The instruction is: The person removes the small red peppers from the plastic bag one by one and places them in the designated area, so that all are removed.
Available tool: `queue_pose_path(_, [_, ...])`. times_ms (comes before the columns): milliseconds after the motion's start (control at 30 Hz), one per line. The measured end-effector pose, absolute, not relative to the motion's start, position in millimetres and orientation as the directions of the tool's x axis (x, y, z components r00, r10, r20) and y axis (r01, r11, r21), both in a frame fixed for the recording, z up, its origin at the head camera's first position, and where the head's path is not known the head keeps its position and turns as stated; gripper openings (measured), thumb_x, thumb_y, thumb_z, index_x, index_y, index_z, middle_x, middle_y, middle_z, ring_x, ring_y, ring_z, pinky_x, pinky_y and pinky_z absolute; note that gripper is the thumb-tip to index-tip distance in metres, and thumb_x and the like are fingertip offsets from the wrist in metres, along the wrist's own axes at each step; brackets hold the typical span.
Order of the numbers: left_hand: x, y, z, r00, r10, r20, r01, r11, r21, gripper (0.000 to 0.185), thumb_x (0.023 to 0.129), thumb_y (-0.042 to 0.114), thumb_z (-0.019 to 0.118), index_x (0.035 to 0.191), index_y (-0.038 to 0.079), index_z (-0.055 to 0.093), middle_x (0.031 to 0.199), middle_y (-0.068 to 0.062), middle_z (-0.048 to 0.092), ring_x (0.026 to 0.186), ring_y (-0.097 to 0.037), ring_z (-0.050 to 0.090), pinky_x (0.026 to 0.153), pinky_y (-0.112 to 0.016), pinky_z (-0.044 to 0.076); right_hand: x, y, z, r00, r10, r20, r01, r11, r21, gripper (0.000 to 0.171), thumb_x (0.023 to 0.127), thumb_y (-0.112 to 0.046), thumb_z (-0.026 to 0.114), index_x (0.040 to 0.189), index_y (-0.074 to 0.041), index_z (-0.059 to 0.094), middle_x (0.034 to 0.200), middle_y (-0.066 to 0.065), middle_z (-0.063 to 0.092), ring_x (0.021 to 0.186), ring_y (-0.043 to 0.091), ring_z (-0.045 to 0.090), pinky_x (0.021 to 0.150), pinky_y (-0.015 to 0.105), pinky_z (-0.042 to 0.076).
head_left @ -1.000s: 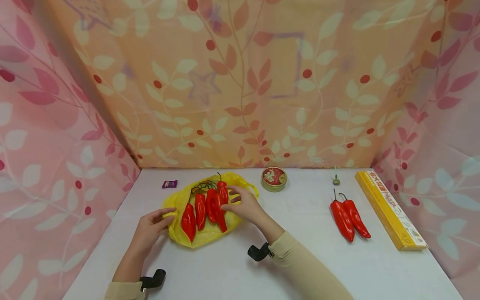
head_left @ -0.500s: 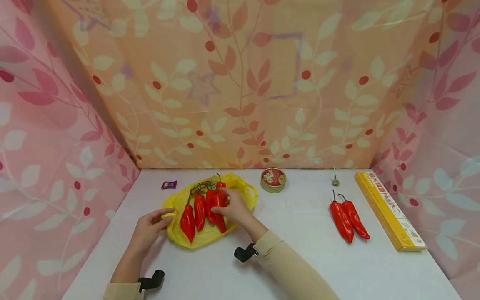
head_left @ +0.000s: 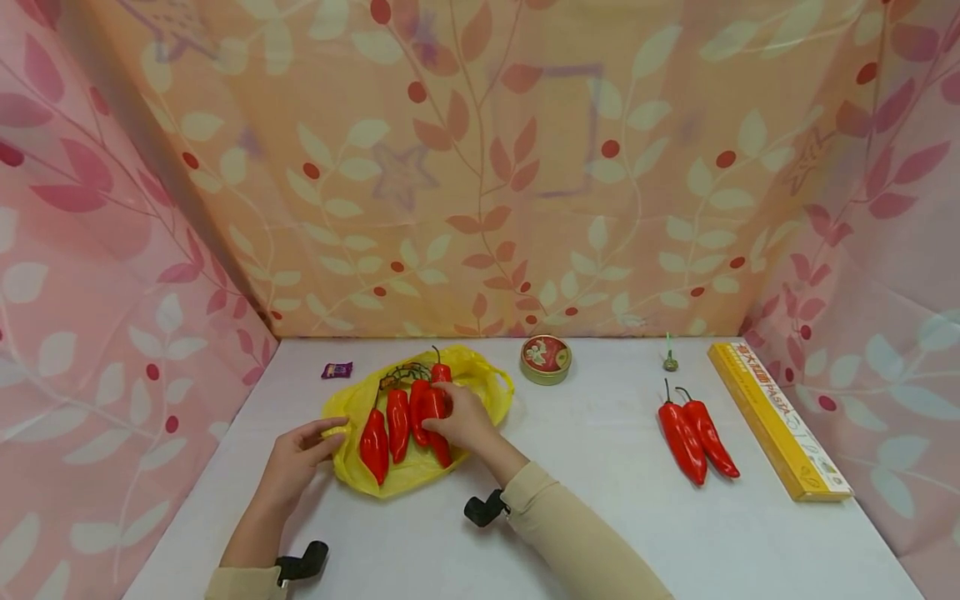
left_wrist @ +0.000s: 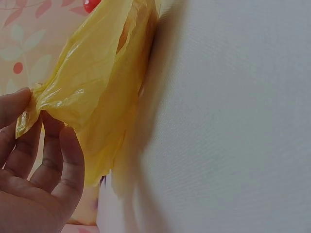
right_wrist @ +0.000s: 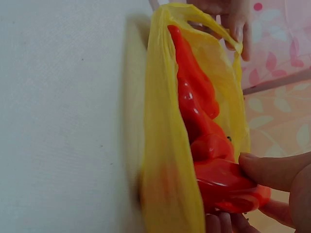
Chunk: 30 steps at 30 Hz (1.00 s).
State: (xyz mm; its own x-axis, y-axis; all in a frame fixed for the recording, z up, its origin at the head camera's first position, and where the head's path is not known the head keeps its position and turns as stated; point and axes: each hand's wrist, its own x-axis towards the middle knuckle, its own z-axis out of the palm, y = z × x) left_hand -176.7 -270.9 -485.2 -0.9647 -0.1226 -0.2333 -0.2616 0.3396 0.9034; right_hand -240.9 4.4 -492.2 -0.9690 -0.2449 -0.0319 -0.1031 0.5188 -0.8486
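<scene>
A staged recording booth rather than a lived-in room. Pink and orange leaf-patterned fabric walls point(head_left: 480, 167) close in a plain white table point(head_left: 600, 517) on three sides.

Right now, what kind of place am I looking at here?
Probably a staged tabletop recording booth, not a kitchen: leaf-print cloth walls off a white table, and the red peppers on a yellow bag look like glossy props.

yellow box point(head_left: 780, 422) lettering too small, purple wrapper point(head_left: 337, 369) print unreadable
</scene>
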Motion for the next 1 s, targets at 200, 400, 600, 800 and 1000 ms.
queue_pose_path(200, [-177, -271, -485, -0.964, -0.124, -0.233, -0.262, 0.341, 0.903, 0.045, 0.1, 0.03, 0.064, 0.141, 0.013, 0.059, 0.149, -0.013, 0.047, 0.12, -0.025, 0.057, 0.092, -0.026, 0.057, -237, 10, -483, -0.963, -0.27, 0.002, -0.128, 0.447, -0.886, 0.061, 0.089, -0.024, 0.079, 0.144, -0.024, 0.053, 0.132, 0.005, 0.061, 0.111, 0.024, 0.06, 0.087, 0.038, 0.06])
queue_pose_path(400, [-177, -271, -485, -0.965, -0.123, -0.232, -0.261, 0.345, 0.902, 0.044, 0.1, 0.03, 0.064, 0.14, 0.013, 0.06, 0.148, -0.013, 0.047, 0.12, -0.025, 0.057, 0.091, -0.025, 0.057, -233, 22, -466, -0.948, -0.313, 0.06, -0.168, 0.33, -0.929, 0.059, 0.09, -0.026, 0.076, 0.145, -0.029, 0.053, 0.128, 0.004, 0.06, 0.106, 0.024, 0.06, 0.08, 0.035, 0.061])
queue_pose_path(600, [-177, -271, -486, -0.965, -0.12, -0.235, -0.263, 0.347, 0.9, 0.044, 0.1, 0.031, 0.065, 0.14, 0.013, 0.06, 0.15, -0.012, 0.047, 0.121, -0.024, 0.057, 0.092, -0.024, 0.057, -227, 37, -452, -0.938, -0.326, 0.118, -0.209, 0.26, -0.943, 0.061, 0.092, -0.031, 0.074, 0.147, -0.024, 0.05, 0.134, 0.01, 0.06, 0.117, 0.035, 0.06, 0.088, 0.043, 0.06])
queue_pose_path(800, [-177, -272, -487, -0.963, -0.122, -0.242, -0.27, 0.345, 0.899, 0.045, 0.099, 0.031, 0.065, 0.141, 0.013, 0.059, 0.15, -0.013, 0.047, 0.12, -0.024, 0.057, 0.093, -0.025, 0.056, -223, 57, -443, -0.931, -0.328, 0.159, -0.243, 0.233, -0.942, 0.062, 0.091, -0.031, 0.075, 0.147, -0.023, 0.051, 0.133, 0.009, 0.062, 0.115, 0.033, 0.063, 0.088, 0.043, 0.06])
queue_pose_path(1000, [-175, -271, -485, -0.964, -0.126, -0.234, -0.264, 0.355, 0.897, 0.046, 0.099, 0.032, 0.065, 0.141, 0.014, 0.059, 0.151, -0.013, 0.048, 0.12, -0.025, 0.057, 0.094, -0.026, 0.056, -216, 81, -435, -0.934, -0.311, 0.175, -0.256, 0.243, -0.935, 0.065, 0.09, -0.031, 0.077, 0.149, -0.024, 0.05, 0.133, 0.007, 0.063, 0.113, 0.028, 0.064, 0.085, 0.039, 0.061])
